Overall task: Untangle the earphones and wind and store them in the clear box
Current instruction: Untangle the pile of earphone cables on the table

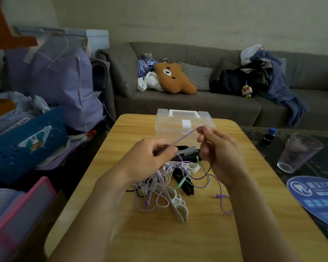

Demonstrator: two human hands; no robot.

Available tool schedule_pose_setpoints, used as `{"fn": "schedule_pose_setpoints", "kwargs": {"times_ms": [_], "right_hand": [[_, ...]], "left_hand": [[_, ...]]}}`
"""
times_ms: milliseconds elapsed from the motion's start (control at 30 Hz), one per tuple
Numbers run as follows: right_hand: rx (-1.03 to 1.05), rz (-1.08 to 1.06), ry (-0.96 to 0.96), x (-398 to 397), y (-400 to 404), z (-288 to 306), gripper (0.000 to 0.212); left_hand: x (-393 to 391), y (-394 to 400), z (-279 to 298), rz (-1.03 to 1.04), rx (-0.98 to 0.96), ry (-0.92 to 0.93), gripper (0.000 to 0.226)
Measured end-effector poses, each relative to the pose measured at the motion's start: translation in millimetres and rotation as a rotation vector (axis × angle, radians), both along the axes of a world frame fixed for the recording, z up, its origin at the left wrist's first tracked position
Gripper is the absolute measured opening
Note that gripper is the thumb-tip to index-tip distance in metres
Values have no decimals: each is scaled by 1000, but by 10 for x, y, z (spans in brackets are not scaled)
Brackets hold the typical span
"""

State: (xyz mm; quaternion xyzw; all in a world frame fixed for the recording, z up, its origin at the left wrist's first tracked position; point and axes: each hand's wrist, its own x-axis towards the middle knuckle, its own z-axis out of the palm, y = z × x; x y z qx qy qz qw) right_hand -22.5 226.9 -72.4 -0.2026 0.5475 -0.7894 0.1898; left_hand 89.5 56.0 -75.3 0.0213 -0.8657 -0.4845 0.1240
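A tangle of white, lilac and purple earphone cables (159, 188) lies in the middle of the wooden table (178, 239). My left hand (148, 157) grips part of the bundle and lifts it a little. My right hand (218, 154) pinches a purple cable (186, 136) that runs taut between both hands. Its loose end with the plug (216, 196) rests on the table to the right. The clear box (184, 121) with a white latch stands shut at the table's far edge, just behind my hands.
White cable winders (179, 207) and black ones (184, 183) lie among the cables. A clear glass (299, 152) and a small dark bottle (270, 136) stand on the dark table to the right. A grey sofa (197, 103) is behind, bags and baskets at left.
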Motion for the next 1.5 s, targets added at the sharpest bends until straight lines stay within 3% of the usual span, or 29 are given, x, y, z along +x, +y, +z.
{"fn": "schedule_pose_setpoints", "kwargs": {"times_ms": [133,267,533,667,767,1000,1100,1233,1367,1500], "right_hand": [[-168,-171,-109,-3,-22,-9,19],[-212,-251,-124,-13,-23,7,21],[-31,28,-96,131,-151,11,23],[46,36,-22,138,-144,-8,15],[19,-2,-16,114,-118,-9,12],[0,-53,-21,73,-75,-73,7],[-24,8,-1,89,-86,-94,22],[-15,51,69,132,-92,-88,26],[22,27,133,160,-116,-74,25],[89,30,178,188,-138,-89,27]], "left_hand": [[-32,-32,-55,88,-78,1,11],[-63,-82,-91,148,-20,98,17],[-118,-109,-190,160,-5,130,29],[-108,-118,-188,171,33,142,56],[-94,-137,-187,162,17,133,63],[-121,-129,-223,278,-121,165,14],[-125,-99,-210,286,-54,173,12],[-117,-56,-180,267,71,214,11],[-106,-108,-204,197,-52,162,21],[-112,-86,-213,211,-136,150,12]]}}
